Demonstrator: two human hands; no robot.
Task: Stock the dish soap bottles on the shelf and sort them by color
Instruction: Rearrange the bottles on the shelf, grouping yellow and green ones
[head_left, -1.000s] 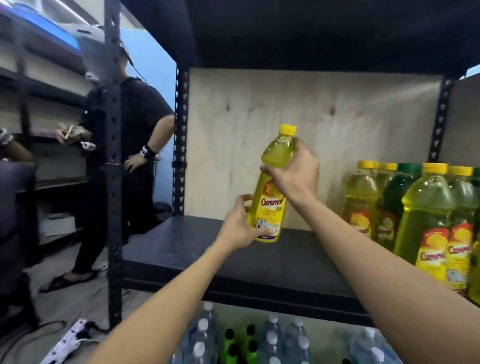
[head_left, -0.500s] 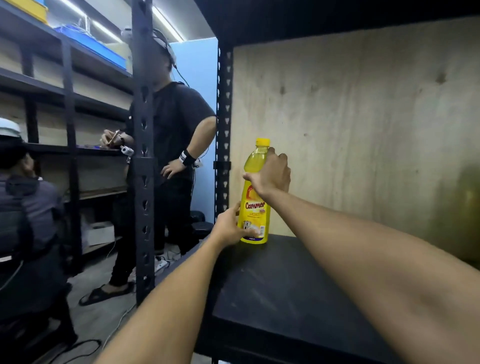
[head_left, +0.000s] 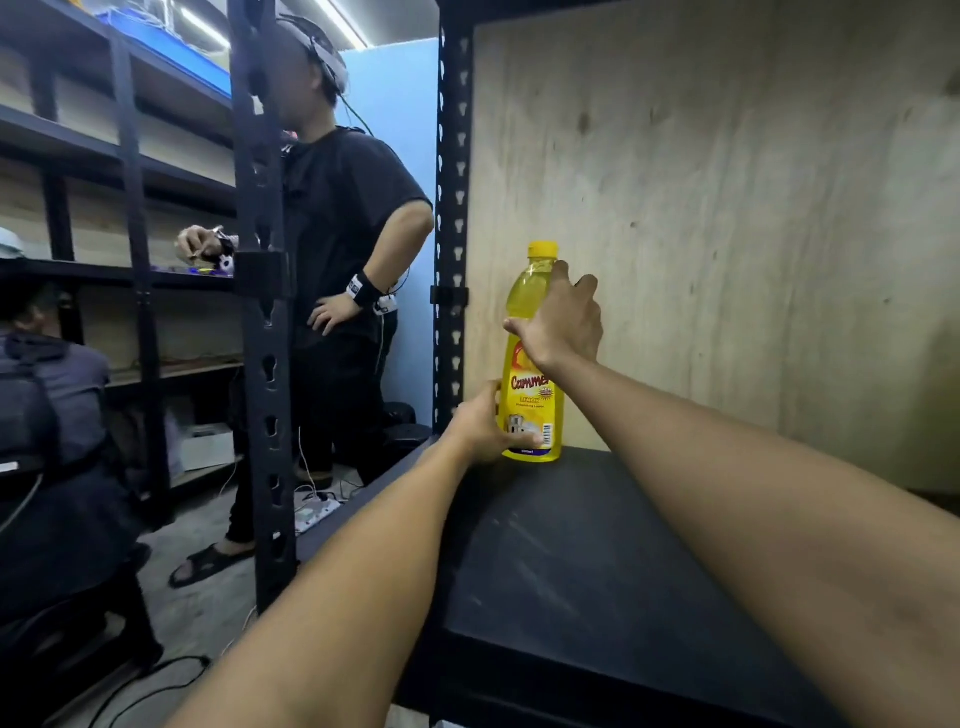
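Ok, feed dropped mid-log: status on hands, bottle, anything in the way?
Left hand grips yellow bottle low, right hand holds its neck. Bottle upright on black shelf, back left corner. Only the plywood back panel behind it.

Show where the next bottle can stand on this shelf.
Bare shelf right of the bottle along the back panel, and forward to the front edge. Crowded at the back-left corner by the post, where the left hand and right hand hold it.

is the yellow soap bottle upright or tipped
Upright. The yellow bottle sits base-down on the black shelf, cap pointing up; left hand grips its base, right hand its shoulder.
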